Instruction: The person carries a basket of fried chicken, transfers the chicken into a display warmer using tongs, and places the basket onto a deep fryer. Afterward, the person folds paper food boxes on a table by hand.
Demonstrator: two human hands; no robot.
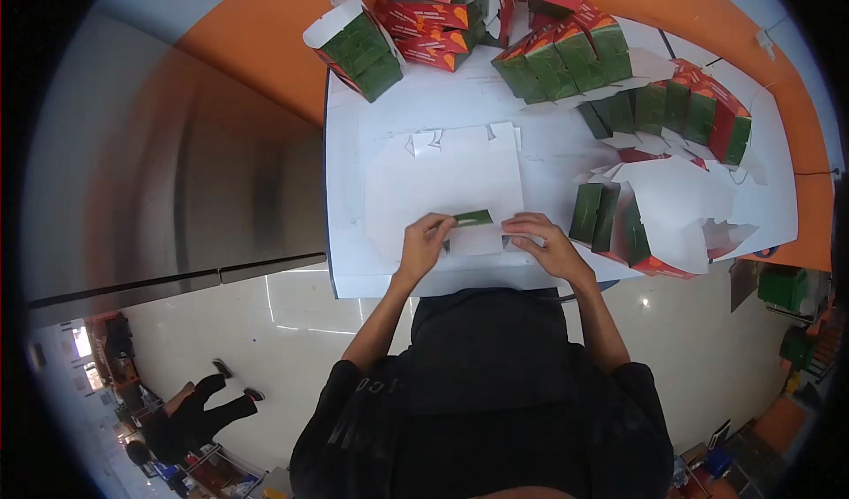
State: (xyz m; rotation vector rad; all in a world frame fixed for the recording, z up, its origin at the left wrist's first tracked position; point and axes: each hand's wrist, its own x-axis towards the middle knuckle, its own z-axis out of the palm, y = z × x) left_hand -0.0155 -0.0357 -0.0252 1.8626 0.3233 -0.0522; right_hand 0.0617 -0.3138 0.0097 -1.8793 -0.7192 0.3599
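Note:
A flat cardboard box blank (447, 176), white side up, lies on the white table in front of me. Along its near edge a flap is folded up, and a strip of its green printed side (473, 218) shows. My left hand (426, 241) pinches the left end of this flap between thumb and fingers. At the flap's right end, my right hand (541, 239) has its fingers and thumb closed around the cardboard. Small cut tabs (428, 141) stick up along the blank's far edge.
Folded red and green boxes (562, 57) stand in rows at the table's back, with more boxes (610, 220) to the right. One open box (358, 52) is at the back left. A metal cabinet (186, 163) borders the table's left. Another person (190, 419) is behind, lower left.

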